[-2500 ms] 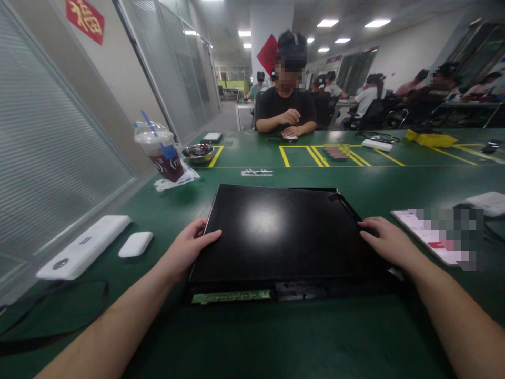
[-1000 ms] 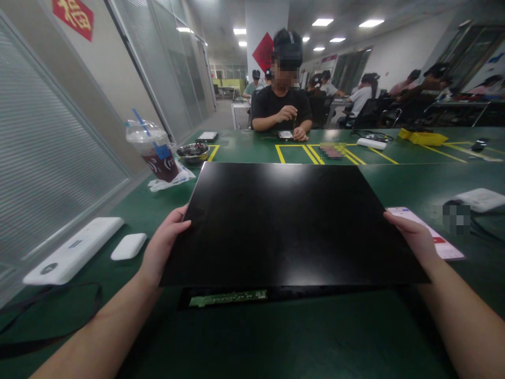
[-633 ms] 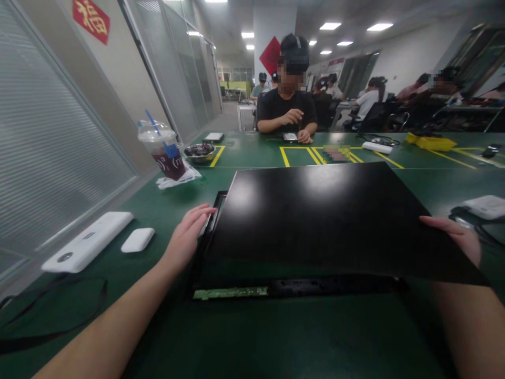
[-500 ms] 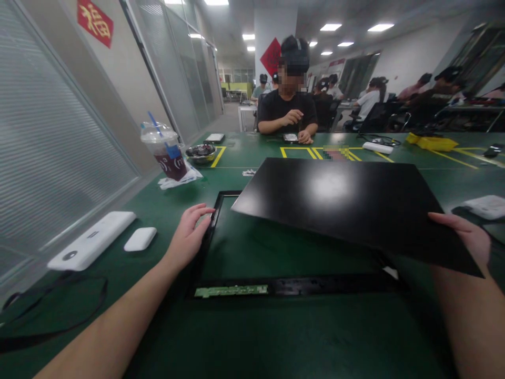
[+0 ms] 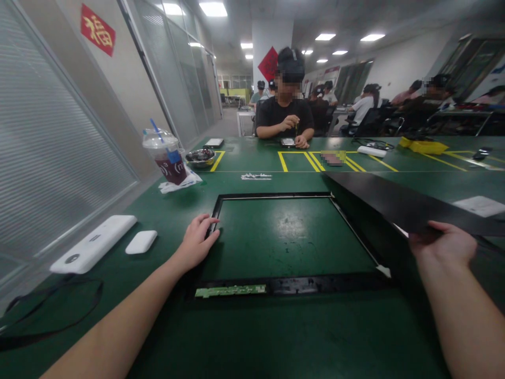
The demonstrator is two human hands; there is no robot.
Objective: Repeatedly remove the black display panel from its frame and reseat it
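A black rectangular bezel frame (image 5: 280,195) lies flat on the green table, with a green circuit board strip (image 5: 231,290) at the left of its near bar. My left hand (image 5: 199,238) grips the frame's left bar, fingers and thumb curled about it. On the right, my right hand (image 5: 444,243) holds a thin, glossy black panel (image 5: 394,197) by its near edge, thumb on top and the other fingers underneath. The panel is tilted and raised beside the frame's right bar. A small white piece (image 5: 383,270) shows at the frame's near right corner.
To the left lie a long white device (image 5: 94,242), a white case (image 5: 141,242) and a black strap (image 5: 90,310). Farther back stand a drink cup (image 5: 168,160) and a metal bowl (image 5: 200,158). Across the table (image 5: 256,337) sits a person (image 5: 286,113) with both hands at a small device.
My right hand has carried the black panel rightward off the frame, so the frame's opening and right bar now show. My left hand stays at the left bar.
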